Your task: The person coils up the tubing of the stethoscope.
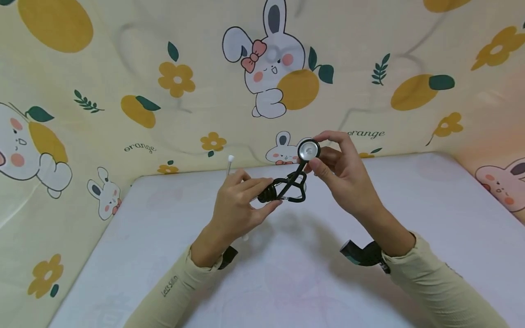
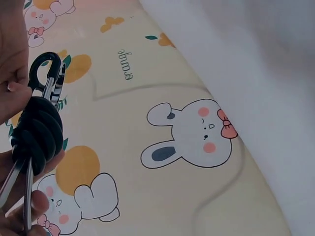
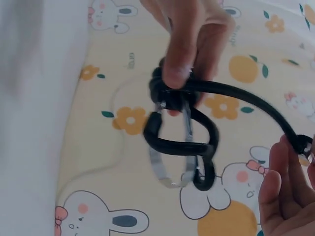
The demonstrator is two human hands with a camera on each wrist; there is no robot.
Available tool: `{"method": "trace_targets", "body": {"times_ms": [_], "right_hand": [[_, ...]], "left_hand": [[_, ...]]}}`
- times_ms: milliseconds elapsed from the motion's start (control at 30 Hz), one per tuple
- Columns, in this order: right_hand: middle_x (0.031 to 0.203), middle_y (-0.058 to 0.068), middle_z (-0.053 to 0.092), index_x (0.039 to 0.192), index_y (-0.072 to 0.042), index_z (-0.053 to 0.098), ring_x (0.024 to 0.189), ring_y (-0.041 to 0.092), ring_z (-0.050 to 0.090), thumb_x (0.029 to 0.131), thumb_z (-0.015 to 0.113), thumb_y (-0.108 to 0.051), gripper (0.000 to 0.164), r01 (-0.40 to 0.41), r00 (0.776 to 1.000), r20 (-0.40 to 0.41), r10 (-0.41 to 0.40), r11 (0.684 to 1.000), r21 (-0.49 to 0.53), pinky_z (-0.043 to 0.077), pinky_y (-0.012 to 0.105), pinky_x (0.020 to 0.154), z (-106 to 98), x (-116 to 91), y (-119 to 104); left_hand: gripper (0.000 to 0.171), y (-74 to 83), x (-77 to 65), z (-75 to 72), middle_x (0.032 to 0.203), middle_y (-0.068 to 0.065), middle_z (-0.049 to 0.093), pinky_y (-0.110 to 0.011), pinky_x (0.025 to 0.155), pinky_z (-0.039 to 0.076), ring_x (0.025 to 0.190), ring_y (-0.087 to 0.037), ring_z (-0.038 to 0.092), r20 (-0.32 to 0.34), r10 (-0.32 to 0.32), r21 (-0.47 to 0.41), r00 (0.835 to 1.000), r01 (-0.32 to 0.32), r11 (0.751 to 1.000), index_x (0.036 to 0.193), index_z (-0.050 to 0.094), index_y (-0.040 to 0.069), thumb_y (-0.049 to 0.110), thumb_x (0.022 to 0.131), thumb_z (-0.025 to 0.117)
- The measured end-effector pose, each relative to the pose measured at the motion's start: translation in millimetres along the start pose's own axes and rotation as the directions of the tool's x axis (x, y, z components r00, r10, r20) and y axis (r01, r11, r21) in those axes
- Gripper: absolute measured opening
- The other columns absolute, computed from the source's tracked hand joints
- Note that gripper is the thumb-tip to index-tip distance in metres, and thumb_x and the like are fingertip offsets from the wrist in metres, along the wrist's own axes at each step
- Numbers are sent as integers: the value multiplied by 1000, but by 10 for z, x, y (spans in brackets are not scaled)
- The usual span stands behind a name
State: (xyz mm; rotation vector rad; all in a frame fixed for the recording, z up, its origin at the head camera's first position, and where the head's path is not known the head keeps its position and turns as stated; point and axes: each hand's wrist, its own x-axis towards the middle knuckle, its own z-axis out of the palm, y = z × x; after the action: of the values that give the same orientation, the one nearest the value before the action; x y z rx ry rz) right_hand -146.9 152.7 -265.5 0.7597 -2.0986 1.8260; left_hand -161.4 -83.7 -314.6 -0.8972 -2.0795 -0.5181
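Note:
A black stethoscope [image 1: 292, 184] is held up above the white table between my two hands. Its tubing [image 2: 39, 130] is wound in several turns around the metal ear tubes. My left hand [image 1: 242, 200] grips this coil between thumb and fingers, and one pale eartip [image 1: 231, 158] sticks up behind that hand. With thumb and fingers, my right hand [image 1: 348, 175] pinches the round chestpiece [image 1: 309, 150], its silver face turned toward the head camera. A free stretch of tube [image 3: 246, 96] arcs from the coil to the chestpiece in the right wrist view. Beyond the coil, a black tube loop [image 3: 182, 146] shows.
The white tabletop [image 1: 287, 273] spreads below both hands. A cream cloth [image 1: 197, 41] printed with rabbits, oranges and flowers hangs at the back and sides. A dark wrist camera [image 1: 362, 253] juts from the right sleeve, and another [image 1: 228, 258] from the left.

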Motion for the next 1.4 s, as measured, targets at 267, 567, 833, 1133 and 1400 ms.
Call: {"method": "trace_targets", "body": {"times_ms": [267, 567, 833, 1133, 1400], "right_hand": [[93, -1, 69, 136, -8, 49, 72, 19, 61, 98, 60, -6, 39, -22, 1000, -11, 22, 999, -27, 53, 24, 74, 47, -30, -7], [83, 6, 69, 132, -20, 61, 68, 18, 60, 98, 63, -22, 34, -130, 988, 45, 148, 954, -271, 37, 29, 56, 74, -11, -8], [71, 3, 64, 132, -23, 65, 66, 16, 58, 97, 65, -27, 35, -138, 982, 70, 175, 921, -365, 36, 28, 51, 98, -24, 55], [83, 4, 75, 115, -15, 61, 66, 15, 62, 92, 71, -26, 27, -168, 983, -4, 181, 906, -389, 43, 27, 60, 97, -31, -8], [106, 8, 72, 134, -21, 58, 81, 18, 69, 96, 67, -18, 40, -180, 977, 60, 204, 944, -276, 55, 24, 73, 63, -29, -76]], "left_hand": [[39, 17, 18, -20, 92, -2, 79, -28, 62, 43, 74, -18, 52, -39, -49, -16, 998, 49, 999, 102, 79, 9, 34, 73, 89], [39, -4, 14, -49, 92, -6, 79, -32, 64, 42, 76, -22, 51, -136, -122, -35, 983, 118, 992, 104, 79, 7, 28, 72, 88], [39, -2, 34, -56, 93, -7, 79, -32, 63, 40, 75, -22, 50, -153, -113, -9, 982, 113, 994, 104, 78, 6, 29, 74, 88], [39, 11, 34, -15, 94, -6, 79, -31, 64, 42, 75, -21, 51, -144, -69, 16, 987, 72, 997, 102, 79, 7, 29, 72, 89], [41, -2, 1, -2, 94, -5, 79, -31, 64, 41, 76, -20, 50, -92, -80, 18, 993, 82, 996, 103, 78, 8, 33, 73, 88]]}}
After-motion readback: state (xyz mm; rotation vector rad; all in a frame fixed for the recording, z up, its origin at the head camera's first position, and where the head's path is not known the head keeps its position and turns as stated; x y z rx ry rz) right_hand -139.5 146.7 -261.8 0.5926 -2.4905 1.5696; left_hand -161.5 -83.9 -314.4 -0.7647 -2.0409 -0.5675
